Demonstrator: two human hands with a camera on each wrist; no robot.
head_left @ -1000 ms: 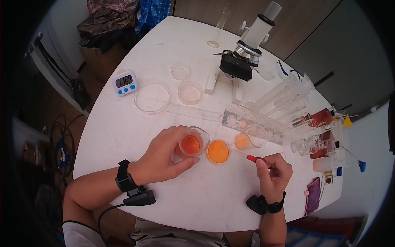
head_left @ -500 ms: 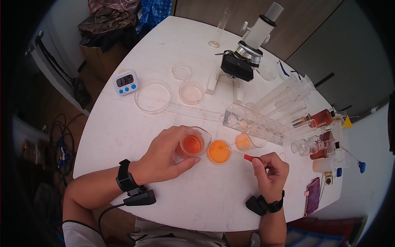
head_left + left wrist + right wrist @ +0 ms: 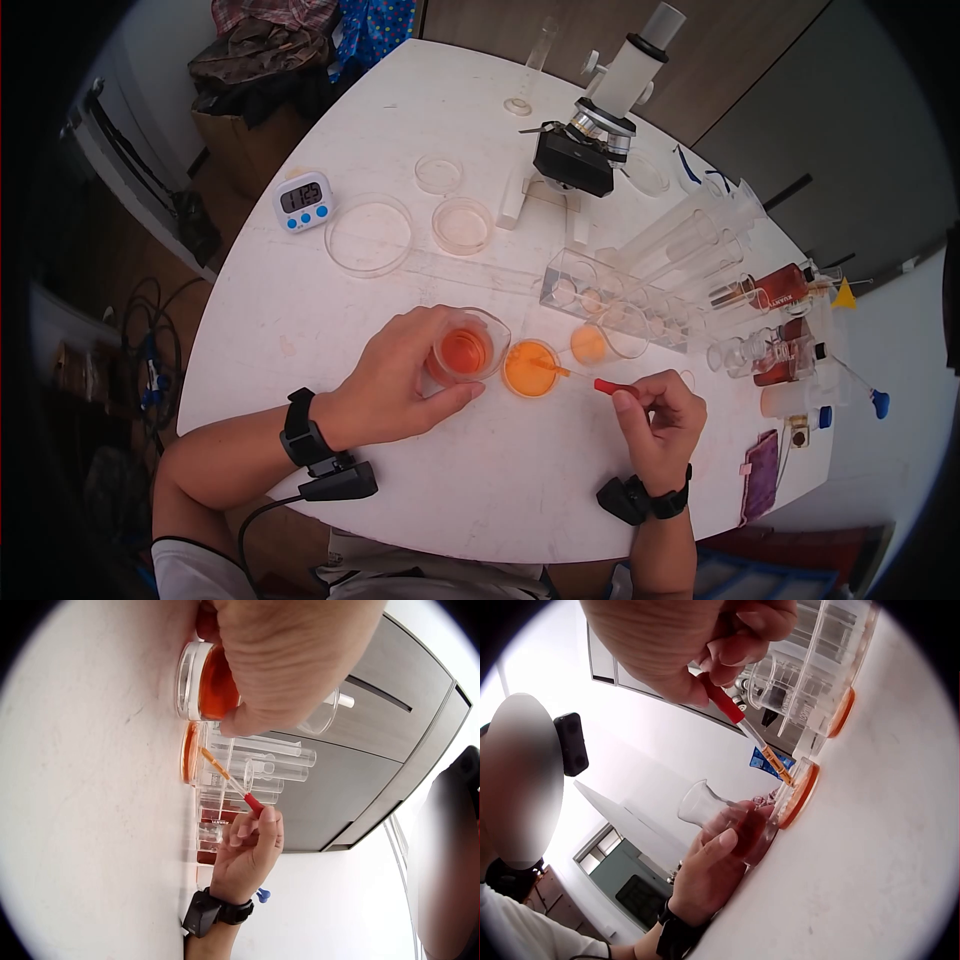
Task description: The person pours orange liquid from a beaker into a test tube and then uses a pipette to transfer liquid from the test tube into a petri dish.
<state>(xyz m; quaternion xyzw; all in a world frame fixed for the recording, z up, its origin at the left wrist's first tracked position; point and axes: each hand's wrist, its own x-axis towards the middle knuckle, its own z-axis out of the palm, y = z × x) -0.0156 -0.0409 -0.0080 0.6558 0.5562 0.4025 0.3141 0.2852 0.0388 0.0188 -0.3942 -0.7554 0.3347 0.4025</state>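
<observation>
My left hand (image 3: 385, 385) grips a clear conical flask (image 3: 705, 806) standing on the white table, with red-orange liquid (image 3: 465, 352) in its bottom. To its right sits a small petri dish (image 3: 801, 801) of orange liquid. My right hand (image 3: 668, 425) pinches the red rubber bulb (image 3: 253, 803) of a glass dropper (image 3: 761, 744) between thumb and fingers. Slanting down to the left, the dropper has its tip inside the dish, and orange liquid fills the lower part of its tube.
Behind the dish, a clear beaker (image 3: 630, 332) holds orange liquid, beside a test tube rack (image 3: 560, 290). A microscope (image 3: 580, 150), petri dishes (image 3: 462, 226) and a timer (image 3: 303, 202) stand farther back. Red-brown bottles (image 3: 780, 290) line the right edge near a purple cloth (image 3: 760, 475).
Orange liquid now shows in the dropper's tube, which looked clear before. My right hand has shifted slightly left since a second ago; my left hand stays on the flask.
</observation>
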